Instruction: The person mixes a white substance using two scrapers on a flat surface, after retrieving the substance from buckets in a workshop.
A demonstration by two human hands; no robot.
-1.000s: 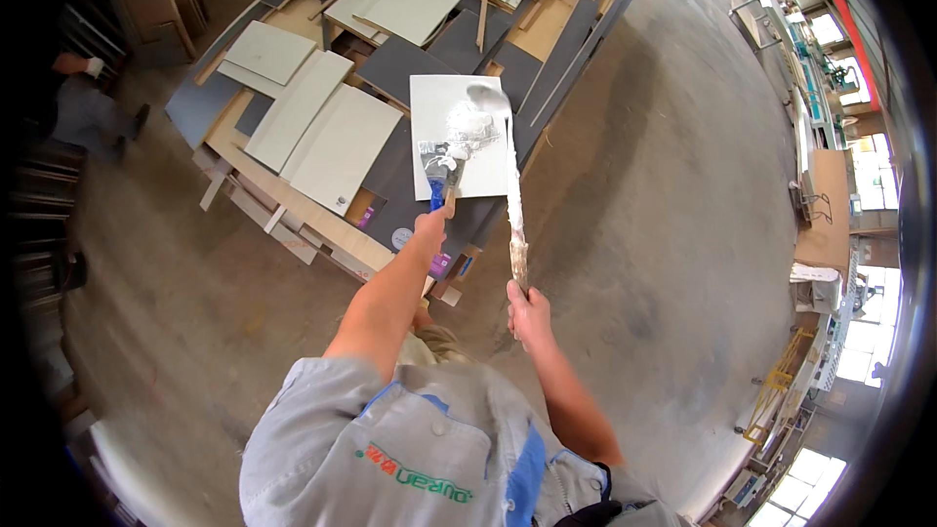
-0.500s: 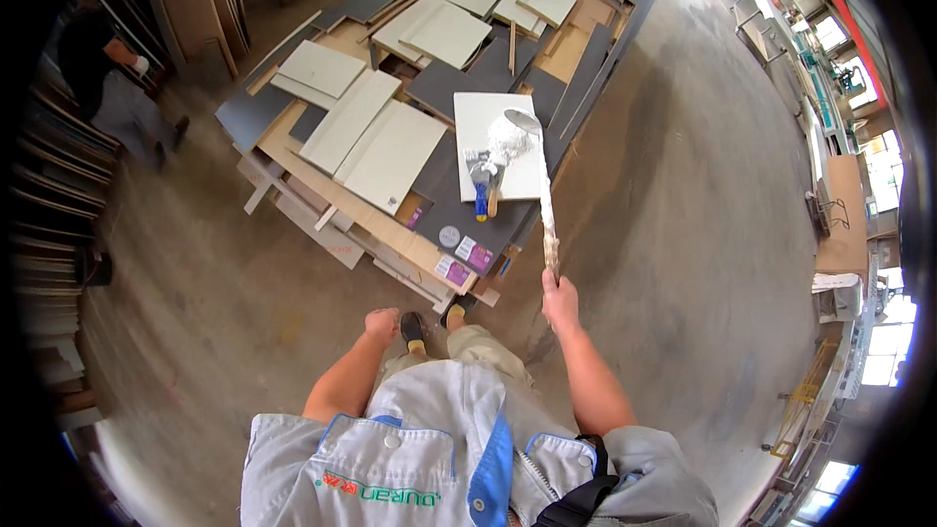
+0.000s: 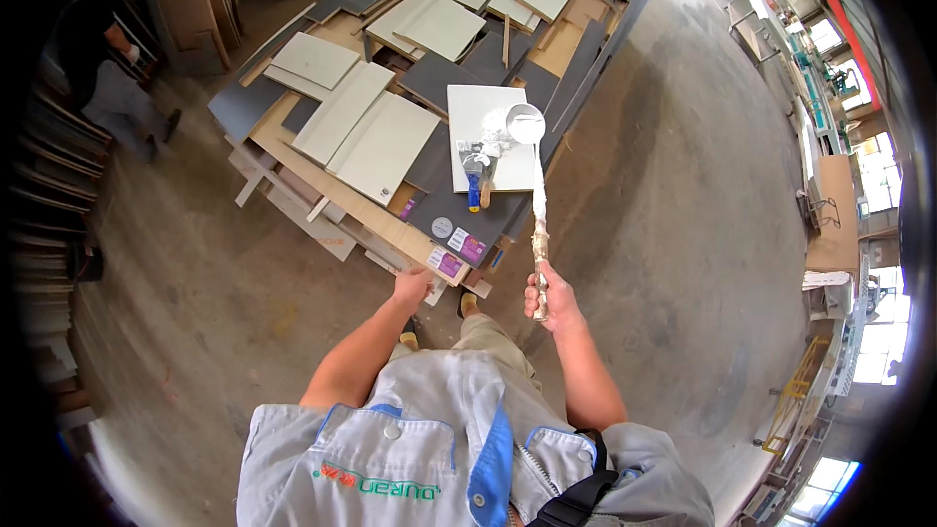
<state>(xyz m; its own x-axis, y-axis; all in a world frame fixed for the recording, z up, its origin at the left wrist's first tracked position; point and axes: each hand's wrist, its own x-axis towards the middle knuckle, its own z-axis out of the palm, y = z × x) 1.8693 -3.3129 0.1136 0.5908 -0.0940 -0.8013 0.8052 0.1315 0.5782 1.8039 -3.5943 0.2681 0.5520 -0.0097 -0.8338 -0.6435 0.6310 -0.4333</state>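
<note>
My right hand grips the lower end of a long ladle caked in white material. Its round bowl hovers over a white square board that lies on a dark panel. A heap of white paste and a blue-handled putty knife rest on that board. My left hand holds nothing and hangs low beside the near corner of the board stack, fingers apart.
The stack is a low platform of dark and wooden panels with several pale rectangular boards on top. Small purple and white tins sit near its front corner. Another person stands at far left by shelving. Concrete floor surrounds it.
My left hand let go of the putty knife on the white board and dropped down to the stack's near corner. The ladle stays over the board, and the view has pulled back.
</note>
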